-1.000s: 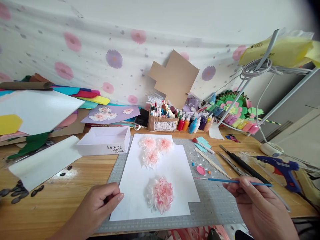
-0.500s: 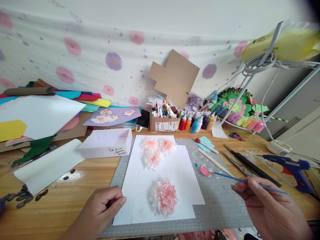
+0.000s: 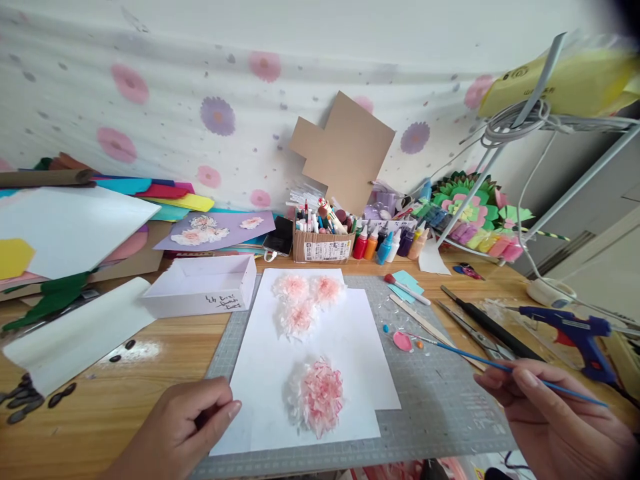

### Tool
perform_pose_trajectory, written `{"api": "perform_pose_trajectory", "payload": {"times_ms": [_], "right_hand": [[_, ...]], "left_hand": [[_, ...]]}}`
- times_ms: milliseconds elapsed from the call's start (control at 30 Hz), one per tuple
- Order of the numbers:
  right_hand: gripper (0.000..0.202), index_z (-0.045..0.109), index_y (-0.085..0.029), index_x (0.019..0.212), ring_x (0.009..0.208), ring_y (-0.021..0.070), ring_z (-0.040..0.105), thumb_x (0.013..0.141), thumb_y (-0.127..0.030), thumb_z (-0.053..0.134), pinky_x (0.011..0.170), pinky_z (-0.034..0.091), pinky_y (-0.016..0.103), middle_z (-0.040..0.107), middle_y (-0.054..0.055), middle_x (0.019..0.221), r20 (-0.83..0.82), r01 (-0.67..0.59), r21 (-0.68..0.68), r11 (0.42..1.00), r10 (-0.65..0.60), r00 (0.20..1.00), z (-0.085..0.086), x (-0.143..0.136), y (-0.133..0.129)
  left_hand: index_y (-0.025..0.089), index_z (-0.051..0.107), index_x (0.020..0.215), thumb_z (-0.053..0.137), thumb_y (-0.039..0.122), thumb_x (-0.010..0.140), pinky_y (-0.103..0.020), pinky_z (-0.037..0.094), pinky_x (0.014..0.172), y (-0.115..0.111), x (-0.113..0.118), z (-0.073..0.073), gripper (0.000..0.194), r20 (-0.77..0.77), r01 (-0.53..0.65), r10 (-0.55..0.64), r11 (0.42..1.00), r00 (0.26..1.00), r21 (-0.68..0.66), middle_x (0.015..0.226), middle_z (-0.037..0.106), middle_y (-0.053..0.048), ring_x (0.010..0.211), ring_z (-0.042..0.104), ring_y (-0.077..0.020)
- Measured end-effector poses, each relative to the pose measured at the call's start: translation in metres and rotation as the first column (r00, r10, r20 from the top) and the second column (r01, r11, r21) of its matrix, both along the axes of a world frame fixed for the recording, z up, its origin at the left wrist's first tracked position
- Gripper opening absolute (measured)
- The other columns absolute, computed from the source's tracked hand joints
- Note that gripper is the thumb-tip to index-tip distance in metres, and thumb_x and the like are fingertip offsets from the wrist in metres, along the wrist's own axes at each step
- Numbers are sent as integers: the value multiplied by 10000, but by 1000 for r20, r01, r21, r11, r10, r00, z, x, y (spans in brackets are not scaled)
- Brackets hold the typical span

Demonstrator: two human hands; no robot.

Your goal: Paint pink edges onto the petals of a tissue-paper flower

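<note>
My right hand point(image 3: 563, 413) grips a thin blue paintbrush point(image 3: 465, 351) over the right side of the cutting mat. The brush tip is by a pink dab of paint point(image 3: 403, 341), with small blue and orange dabs beside it; I cannot tell whether it touches. My left hand point(image 3: 193, 417), curled into a loose fist with nothing visible in it, rests by the left edge of the white paper point(image 3: 265, 373). On that paper sits a large ruffled pink-and-white flower point(image 3: 321, 397). Farther up lie three smaller pale flowers with pink centres point(image 3: 300, 317).
A grey cutting mat point(image 3: 435, 413) lies under the paper. To the right are a wooden stick point(image 3: 420, 317), scissors point(image 3: 475, 330) and a blue glue gun point(image 3: 590, 333). Behind stand a white box point(image 3: 200, 303), a carton of pens point(image 3: 324, 247) and paint bottles point(image 3: 385, 250).
The brush and my right hand have shifted right, the tip drawing back slightly from beyond the pink dab. My left hand stays by the paper; the whole view has swung a little right.
</note>
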State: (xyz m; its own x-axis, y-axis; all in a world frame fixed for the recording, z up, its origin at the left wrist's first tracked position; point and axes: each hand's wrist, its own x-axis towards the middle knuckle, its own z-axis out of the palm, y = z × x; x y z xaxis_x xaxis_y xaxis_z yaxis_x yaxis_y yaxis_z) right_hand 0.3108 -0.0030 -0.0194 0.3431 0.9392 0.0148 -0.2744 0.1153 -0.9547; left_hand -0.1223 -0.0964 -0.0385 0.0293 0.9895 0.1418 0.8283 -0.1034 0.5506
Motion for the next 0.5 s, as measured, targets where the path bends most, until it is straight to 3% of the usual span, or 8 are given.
{"api": "perform_pose_trajectory", "payload": {"times_ms": [133, 267, 400, 500], "right_hand": [[212, 731, -293, 748, 666, 173, 742, 592, -351, 863, 685, 628, 207, 745, 23, 682, 23, -5, -63, 998, 6, 1000, 1, 8, 1], [157, 735, -364, 758, 710, 159, 745, 636, -395, 829, 740, 601, 176, 744, 7, 704, 62, 11, -95, 995, -5, 998, 3, 13, 2], [88, 716, -439, 735, 761, 181, 743, 685, -437, 789, 842, 587, 244, 732, 0, 720, 131, 62, -88, 994, -51, 990, 3, 18, 3], [102, 709, -438, 717, 780, 196, 738, 668, -459, 796, 950, 552, 309, 717, 11, 734, 155, 96, -87, 992, -82, 984, 8, 18, 7]], "left_hand": [[214, 517, 633, 427, 424, 966, -182, 369, 505, 13, -15, 13, 403, -141, 80, -76, 997, 987, 19, 563, 492, 54, 511, 499, -97], [216, 528, 652, 434, 416, 968, -203, 343, 517, 30, -7, 40, 386, -241, 150, -129, 986, 962, 71, 564, 505, 63, 505, 481, -87], [215, 531, 639, 430, 456, 957, -246, 303, 558, 54, 12, 66, 412, -209, 103, -75, 986, 975, 128, 547, 471, 63, 515, 432, -99], [212, 533, 644, 474, 468, 904, -249, 289, 557, 79, 14, 67, 369, -158, 110, -98, 991, 983, 71, 549, 481, 58, 525, 430, -107]]}}
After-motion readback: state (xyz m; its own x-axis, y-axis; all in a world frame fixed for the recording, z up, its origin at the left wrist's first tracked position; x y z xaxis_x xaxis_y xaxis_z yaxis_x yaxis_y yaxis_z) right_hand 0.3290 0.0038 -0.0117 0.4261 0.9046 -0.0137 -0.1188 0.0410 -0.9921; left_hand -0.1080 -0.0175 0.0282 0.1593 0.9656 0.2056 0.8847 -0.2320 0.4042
